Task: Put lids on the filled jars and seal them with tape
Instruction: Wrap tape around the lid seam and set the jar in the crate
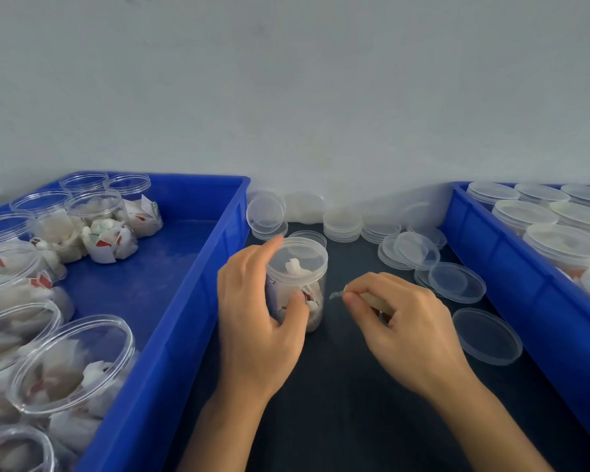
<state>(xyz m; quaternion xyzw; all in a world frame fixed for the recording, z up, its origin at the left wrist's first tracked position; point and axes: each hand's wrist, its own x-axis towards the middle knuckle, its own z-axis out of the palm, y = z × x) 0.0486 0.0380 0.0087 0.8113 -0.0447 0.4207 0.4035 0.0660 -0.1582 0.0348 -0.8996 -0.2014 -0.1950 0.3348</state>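
Now L hand [256, 311] grips lidded jar [298, 284].

My right hand [399, 321] hides most of the tape roll [377, 301]; the tape end [336, 295] blurs; both blue crates [171, 301] run off-frame.

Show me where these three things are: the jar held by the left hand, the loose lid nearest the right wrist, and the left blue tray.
jar [307, 267]: head view, upper clear wall.
loose lid [486, 336]: head view, flat centre.
left blue tray [171, 321]: head view, right side wall.
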